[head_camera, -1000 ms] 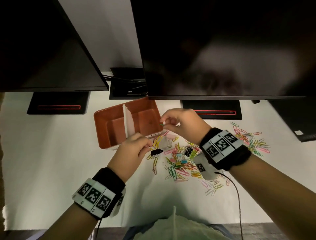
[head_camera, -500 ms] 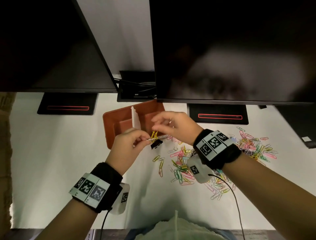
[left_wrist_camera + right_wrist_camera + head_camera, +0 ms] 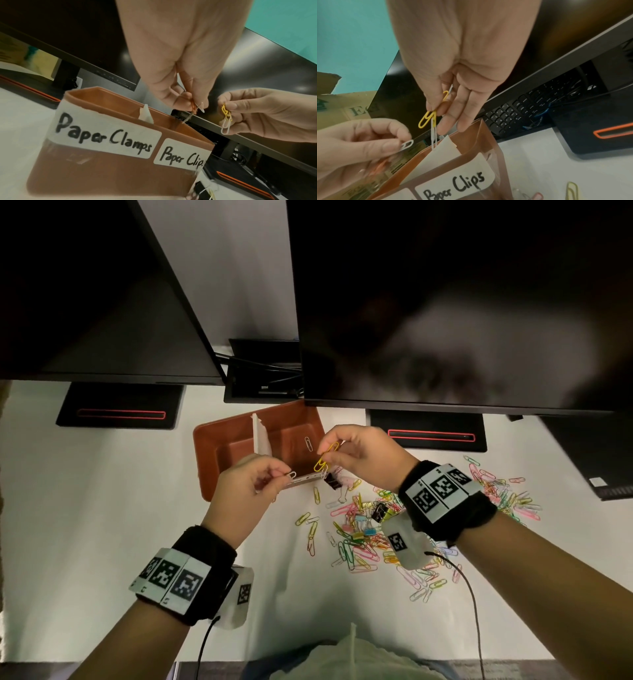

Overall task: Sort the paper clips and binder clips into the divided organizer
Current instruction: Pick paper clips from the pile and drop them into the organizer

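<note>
Untangling linked clips over the organizer (image 3: 205, 446) at frame centre: right hand (image 3: 363, 457) pinching yellow clips (image 3: 325, 456), left hand (image 3: 246, 484) pinching a white clip (image 3: 292, 475); next, probably dropping them into the right compartment.

Two dark monitors (image 3: 445, 302); keyboard (image 3: 530, 108) — cardboard box (image 3: 342, 105).

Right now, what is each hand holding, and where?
Right hand pinches linked yellow and white paper clips near their top. Left hand pinches a white paper clip by one end.

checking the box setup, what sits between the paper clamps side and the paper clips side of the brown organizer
A white paper divider stands upright between the two compartments of the organizer, clearest in the head view; the left wrist view shows its top edge above the labels.
</note>
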